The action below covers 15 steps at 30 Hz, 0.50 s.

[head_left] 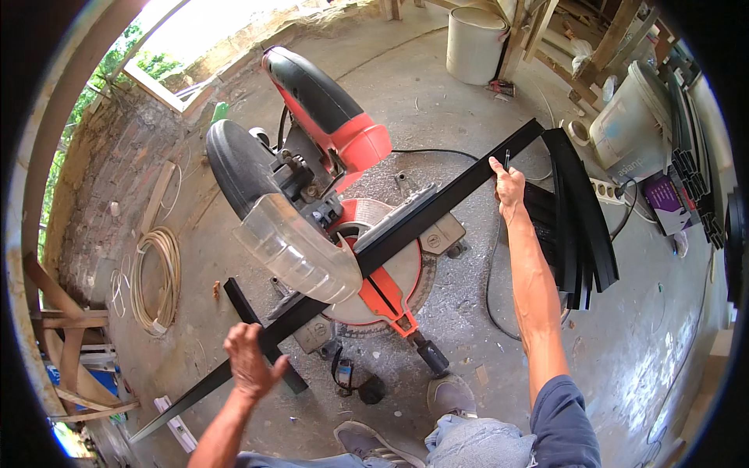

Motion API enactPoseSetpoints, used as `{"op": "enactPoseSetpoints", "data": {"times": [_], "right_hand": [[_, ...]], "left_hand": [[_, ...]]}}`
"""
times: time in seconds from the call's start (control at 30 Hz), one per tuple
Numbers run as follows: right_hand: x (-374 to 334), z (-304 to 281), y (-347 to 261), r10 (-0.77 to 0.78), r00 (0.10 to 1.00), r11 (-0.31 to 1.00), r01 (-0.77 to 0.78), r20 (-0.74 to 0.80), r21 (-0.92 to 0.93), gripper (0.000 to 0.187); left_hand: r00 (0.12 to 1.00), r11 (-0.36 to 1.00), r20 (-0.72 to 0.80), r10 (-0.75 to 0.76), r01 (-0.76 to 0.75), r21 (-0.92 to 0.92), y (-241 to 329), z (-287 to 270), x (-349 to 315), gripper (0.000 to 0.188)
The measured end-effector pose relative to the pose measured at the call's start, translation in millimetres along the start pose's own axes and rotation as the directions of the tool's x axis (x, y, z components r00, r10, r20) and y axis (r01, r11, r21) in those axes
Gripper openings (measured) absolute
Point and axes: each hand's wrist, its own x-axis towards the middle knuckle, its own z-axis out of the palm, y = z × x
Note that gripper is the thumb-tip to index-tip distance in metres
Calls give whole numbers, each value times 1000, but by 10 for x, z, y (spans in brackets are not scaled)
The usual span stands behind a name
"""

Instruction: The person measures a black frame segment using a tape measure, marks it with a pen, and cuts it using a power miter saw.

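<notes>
A long black profile bar (437, 207) lies slantwise across the bed of a red and black mitre saw (390, 292), running from the lower left to the upper right. The saw's clear blade guard (300, 249) overlaps the bar's middle. My left hand (251, 365) is beside the bar's lower left stretch, thumb and fingers apart; whether it touches the bar I cannot tell. Close to the bar's upper right end, my right hand (511, 189) is closed around a slim dark pen (507, 158) that points up.
Several black profile pieces (581, 218) are stacked at the right. A short black piece (248, 312) lies on the floor under the bar. Coiled pale hose (156, 288) is at the left. Buckets (477, 47), a power strip (607, 191) and a cable (490, 281) are around the saw.
</notes>
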Motion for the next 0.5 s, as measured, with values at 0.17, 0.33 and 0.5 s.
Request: {"op": "enactPoseSetpoints", "data": {"times": [0.17, 0.33, 0.5], "right_hand": [[-66, 225, 40, -10, 1000, 999, 10, 2, 34, 40], [-69, -3, -84, 41, 998, 995, -45, 48, 86, 40], [-266, 116, -217, 35, 995, 996, -42, 94, 79, 40]], "left_hand": [[819, 964, 556, -140, 241, -111, -1162, 113, -316, 84], [842, 998, 537, 57, -40, -44, -1056, 111, -179, 65], [849, 994, 528, 19, 43, -104, -1196, -72, -390, 62]]}}
